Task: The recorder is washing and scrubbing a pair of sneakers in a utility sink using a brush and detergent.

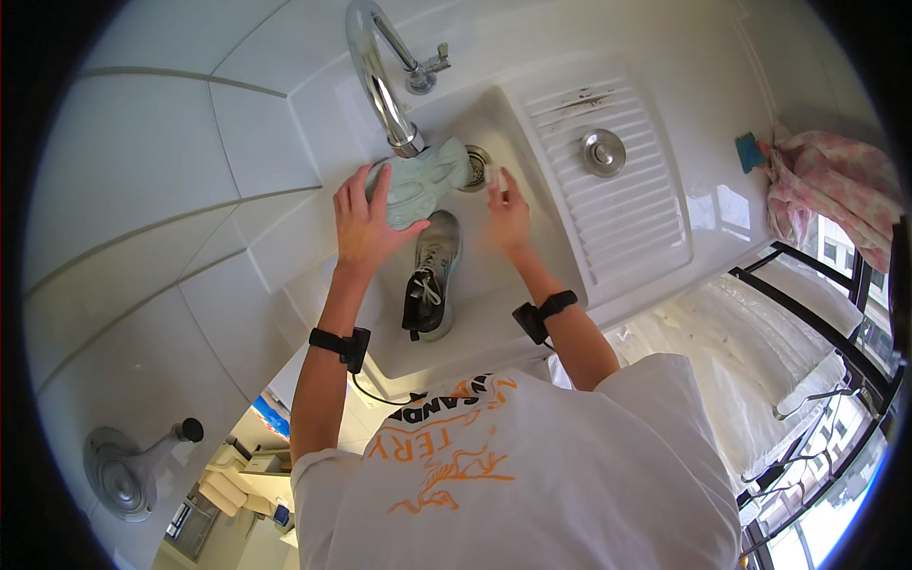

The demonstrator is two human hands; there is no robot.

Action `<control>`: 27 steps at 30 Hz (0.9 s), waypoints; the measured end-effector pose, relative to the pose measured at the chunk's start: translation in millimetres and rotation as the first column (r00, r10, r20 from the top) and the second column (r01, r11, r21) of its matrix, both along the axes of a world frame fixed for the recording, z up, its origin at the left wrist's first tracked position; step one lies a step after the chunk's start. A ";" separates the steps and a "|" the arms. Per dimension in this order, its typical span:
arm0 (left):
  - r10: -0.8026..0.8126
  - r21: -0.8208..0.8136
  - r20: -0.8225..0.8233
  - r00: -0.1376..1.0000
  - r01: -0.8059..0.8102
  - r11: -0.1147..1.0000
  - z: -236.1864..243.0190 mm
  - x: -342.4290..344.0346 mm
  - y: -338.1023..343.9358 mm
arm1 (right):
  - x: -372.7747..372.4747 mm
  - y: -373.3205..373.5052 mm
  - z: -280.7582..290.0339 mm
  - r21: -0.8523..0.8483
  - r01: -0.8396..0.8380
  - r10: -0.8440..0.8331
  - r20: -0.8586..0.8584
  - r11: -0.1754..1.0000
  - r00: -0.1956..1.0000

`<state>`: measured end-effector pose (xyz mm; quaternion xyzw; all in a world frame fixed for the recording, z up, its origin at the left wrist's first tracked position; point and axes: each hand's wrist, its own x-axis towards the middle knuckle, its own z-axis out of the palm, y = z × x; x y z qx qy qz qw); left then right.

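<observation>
pale wall tiles [142,161] rise left, bright windows [841,442] right.

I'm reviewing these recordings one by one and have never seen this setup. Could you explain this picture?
There is no robot here: a person works with two bare hands. The one picture comes from a wide fisheye camera on their head, looking down, so straight edges bend. Each wrist wears a black strap with a small box.

The left hand holds a pale green, sole-shaped thing below the faucet. The right hand is blurred; a small whitish piece shows at its fingers, too unclear to name.

In the white basin lies a grey and black laced shoe. To its right is a ridged washboard.
</observation>
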<state>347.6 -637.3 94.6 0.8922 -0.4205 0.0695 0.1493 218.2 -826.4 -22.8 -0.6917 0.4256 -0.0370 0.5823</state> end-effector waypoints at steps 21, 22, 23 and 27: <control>0.142 0.126 -0.241 0.960 -0.114 0.986 44.9 2.0 -4.8 | 70.3 -11.6 70.7 0.638 0.051 -0.278 0.261 0.768 0.924; 0.173 0.186 -0.212 0.962 -0.134 0.973 48.4 0.6 -10.9 | 68.9 -13.5 74.1 0.638 0.053 -0.280 0.261 0.768 0.924; 0.202 0.244 -0.182 0.962 -0.155 0.957 49.2 0.0 -15.2 | 67.5 -15.3 77.6 0.632 0.055 -0.280 0.261 0.773 0.924; 0.163 0.128 -0.168 0.972 -0.143 0.981 25.9 8.9 -9.7 | 57.4 -10.2 91.1 0.556 0.014 -0.214 0.296 0.831 0.931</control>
